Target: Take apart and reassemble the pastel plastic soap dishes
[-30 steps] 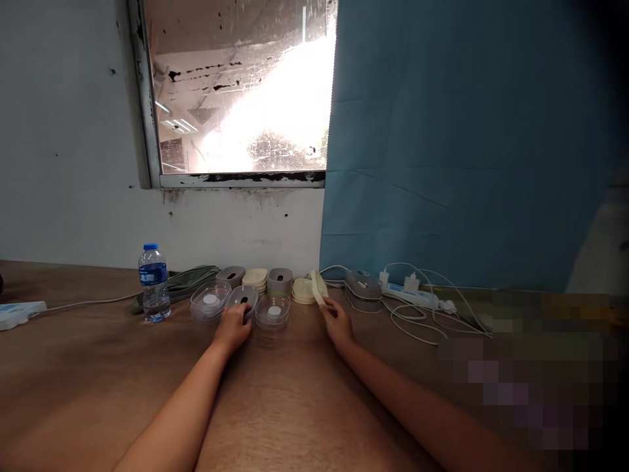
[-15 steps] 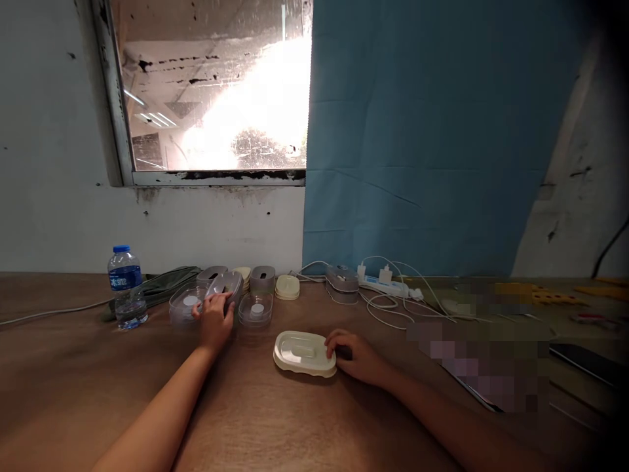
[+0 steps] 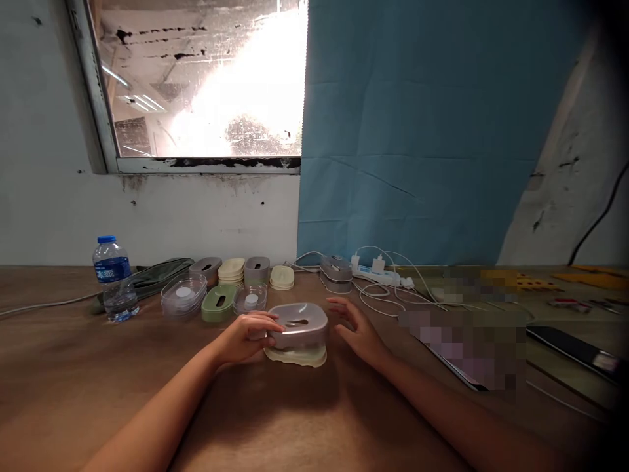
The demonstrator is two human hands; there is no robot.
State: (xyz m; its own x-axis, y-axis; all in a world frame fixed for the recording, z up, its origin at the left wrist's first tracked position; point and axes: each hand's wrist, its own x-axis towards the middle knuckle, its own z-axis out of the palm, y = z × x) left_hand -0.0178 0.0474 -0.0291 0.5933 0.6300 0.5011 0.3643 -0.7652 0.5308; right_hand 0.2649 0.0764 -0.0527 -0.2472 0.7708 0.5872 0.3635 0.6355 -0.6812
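My left hand (image 3: 249,334) grips the left end of a translucent grey cover (image 3: 307,322), an oval shell with a slot in its top. That cover sits over a cream oval base (image 3: 295,357) with a wavy lower edge, on the table before me. Whether the two are joined or only stacked, I cannot tell. Just right of the cover is my right hand (image 3: 361,334), its fingers apart and nothing in them. Behind the left hand stand a green slotted cover (image 3: 219,308) and clear trays (image 3: 184,298) with white discs.
Along the wall are grey slotted covers (image 3: 257,270), stacked cream pieces (image 3: 232,270) and a grey oval case (image 3: 337,272). A water bottle (image 3: 114,282) stands at left beside a dark pouch (image 3: 160,278). White cables and a power strip (image 3: 376,275) lie at the right.
My left hand has brought the grey cover from the back row onto the cream base. The right hand has let go of the base and opened. A green cover now shows behind.
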